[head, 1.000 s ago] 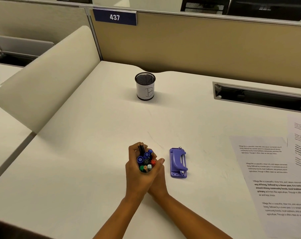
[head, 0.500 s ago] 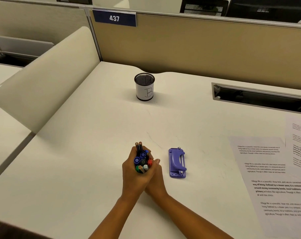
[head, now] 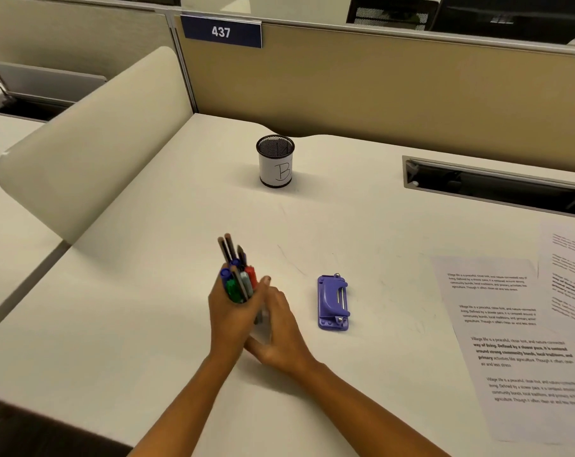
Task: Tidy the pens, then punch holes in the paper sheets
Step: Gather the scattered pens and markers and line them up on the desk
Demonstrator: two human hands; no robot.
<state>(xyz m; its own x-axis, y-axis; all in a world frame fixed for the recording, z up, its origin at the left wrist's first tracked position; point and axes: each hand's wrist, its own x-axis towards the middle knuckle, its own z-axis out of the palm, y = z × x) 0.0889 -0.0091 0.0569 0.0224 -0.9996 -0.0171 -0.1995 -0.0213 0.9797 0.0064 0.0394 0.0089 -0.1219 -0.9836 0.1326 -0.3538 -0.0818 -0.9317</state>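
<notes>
Over the desk point(head: 141, 324), just left of the purple hole punch point(head: 333, 303), the left hand point(head: 228, 319) is gripping the pen bundle point(head: 238, 280); the right hand point(head: 281, 338), fingers extended, is pressing against its lower part.

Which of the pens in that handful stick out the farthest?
The two slim dark pens side by side at the bundle's far edge; the coloured pens end lower, close to the left hand.
</notes>
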